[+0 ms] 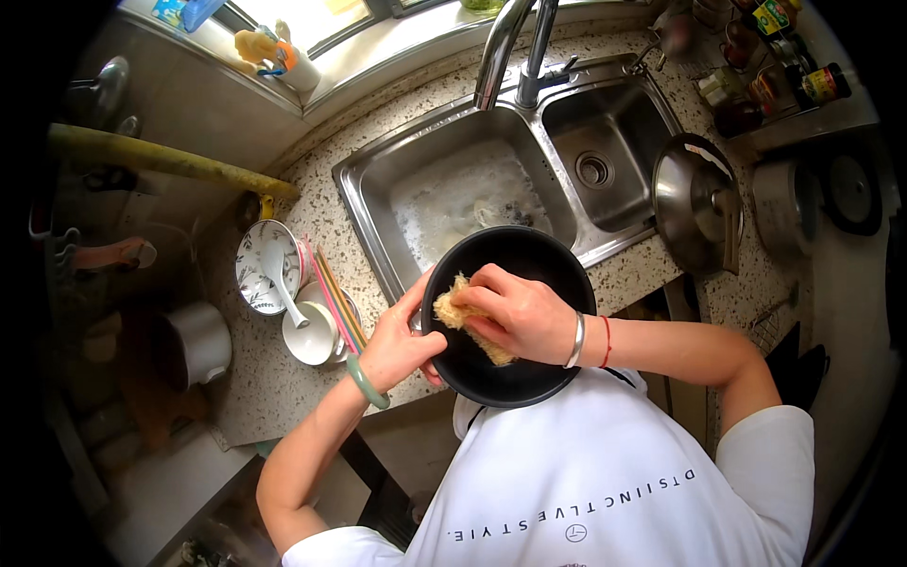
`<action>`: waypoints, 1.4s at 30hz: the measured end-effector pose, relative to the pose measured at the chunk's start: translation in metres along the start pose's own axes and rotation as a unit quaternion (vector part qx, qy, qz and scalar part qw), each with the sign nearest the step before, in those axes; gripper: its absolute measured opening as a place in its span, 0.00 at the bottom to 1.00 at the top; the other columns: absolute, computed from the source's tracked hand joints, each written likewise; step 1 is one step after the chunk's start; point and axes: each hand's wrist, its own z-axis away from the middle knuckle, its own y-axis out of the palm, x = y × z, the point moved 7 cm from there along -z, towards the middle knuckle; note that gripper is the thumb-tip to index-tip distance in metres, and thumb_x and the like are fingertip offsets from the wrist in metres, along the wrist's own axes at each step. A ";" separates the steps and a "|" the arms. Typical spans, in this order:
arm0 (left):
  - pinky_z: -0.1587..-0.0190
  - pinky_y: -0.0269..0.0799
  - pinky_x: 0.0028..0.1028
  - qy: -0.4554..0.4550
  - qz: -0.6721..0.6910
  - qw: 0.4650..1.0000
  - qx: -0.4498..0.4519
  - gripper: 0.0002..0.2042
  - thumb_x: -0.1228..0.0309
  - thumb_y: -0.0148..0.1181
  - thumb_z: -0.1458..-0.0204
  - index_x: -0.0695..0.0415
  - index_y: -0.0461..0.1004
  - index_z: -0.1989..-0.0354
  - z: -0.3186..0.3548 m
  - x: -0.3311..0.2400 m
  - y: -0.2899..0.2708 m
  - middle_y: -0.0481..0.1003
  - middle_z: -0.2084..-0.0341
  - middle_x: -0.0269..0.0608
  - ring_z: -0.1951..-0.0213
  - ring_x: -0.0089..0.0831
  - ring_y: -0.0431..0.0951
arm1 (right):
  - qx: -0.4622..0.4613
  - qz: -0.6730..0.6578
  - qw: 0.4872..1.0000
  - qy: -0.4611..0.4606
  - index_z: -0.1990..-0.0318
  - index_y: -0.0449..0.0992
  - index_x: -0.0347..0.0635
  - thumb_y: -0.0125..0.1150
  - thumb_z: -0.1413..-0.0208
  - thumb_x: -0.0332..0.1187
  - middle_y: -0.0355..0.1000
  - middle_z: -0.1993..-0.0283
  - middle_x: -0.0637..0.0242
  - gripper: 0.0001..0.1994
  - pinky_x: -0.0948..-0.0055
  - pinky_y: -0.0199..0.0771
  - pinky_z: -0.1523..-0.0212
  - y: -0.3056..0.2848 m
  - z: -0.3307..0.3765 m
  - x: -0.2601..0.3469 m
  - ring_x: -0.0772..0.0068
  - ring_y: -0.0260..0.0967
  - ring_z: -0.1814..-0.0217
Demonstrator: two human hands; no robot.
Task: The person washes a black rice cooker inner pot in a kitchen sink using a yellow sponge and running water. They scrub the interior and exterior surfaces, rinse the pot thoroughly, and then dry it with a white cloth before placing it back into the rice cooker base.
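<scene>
A round black pot [539, 255] is tilted toward me in front of the sink, its dark inside facing up. My left hand [402, 342] is closed on the pot's left edge, thumb over the rim and fingers partly hidden behind it. Inside the pot, my right hand [529, 317] pinches a yellowish, fibrous scrubbing pad [452, 304] against the left part of the inner surface. Just beyond the pot, the left sink basin [378, 198] holds cloudy, foamy water with a pale object partly under it that I cannot make out.
Left of the sink are a patterned bowl [250, 265], a white spoon [276, 269], white bowls [307, 345] and several colored chopsticks [338, 298]. A tall faucet [499, 52] rises behind the basins. A metal lid [680, 194] leans at the right. Bottles [817, 85] crowd the far right corner.
</scene>
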 end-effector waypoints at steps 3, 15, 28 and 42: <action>0.79 0.79 0.25 -0.001 -0.013 1.000 -0.007 0.41 0.85 0.48 0.56 0.51 0.46 0.28 0.002 -0.005 0.002 0.68 0.45 0.47 0.79 0.27 0.78 | -0.044 0.011 0.999 -0.028 0.53 0.72 0.44 0.65 0.51 0.28 0.65 0.62 0.62 0.16 0.69 0.76 0.70 -0.004 -0.003 0.007 0.62 0.73 0.66; 0.79 0.78 0.25 -0.009 -0.014 1.000 -0.023 0.41 0.87 0.46 0.56 0.52 0.47 0.28 0.005 -0.004 0.002 0.71 0.52 0.43 0.77 0.26 0.78 | -0.103 0.180 0.972 -0.106 0.51 0.70 0.38 0.61 0.51 0.31 0.66 0.63 0.64 0.19 0.77 0.74 0.75 -0.004 -0.022 0.015 0.70 0.71 0.66; 0.77 0.78 0.24 0.079 0.020 0.991 -0.104 0.42 0.87 0.46 0.60 0.53 0.50 0.29 0.017 0.016 -0.010 0.66 0.43 0.42 0.64 0.26 0.79 | 0.011 0.287 0.942 0.175 0.68 0.66 0.36 0.59 0.46 0.31 0.66 0.69 0.57 0.09 0.66 0.75 0.78 -0.049 0.029 -0.033 0.59 0.73 0.76; 0.74 0.73 0.14 0.051 0.144 0.982 -0.108 0.42 0.86 0.48 0.61 0.53 0.53 0.30 0.016 0.001 0.005 0.70 0.49 0.32 0.61 0.17 0.75 | -0.132 0.021 0.990 0.044 0.54 0.67 0.41 0.59 0.50 0.22 0.66 0.58 0.56 0.15 0.59 0.76 0.67 -0.020 -0.038 -0.019 0.49 0.72 0.66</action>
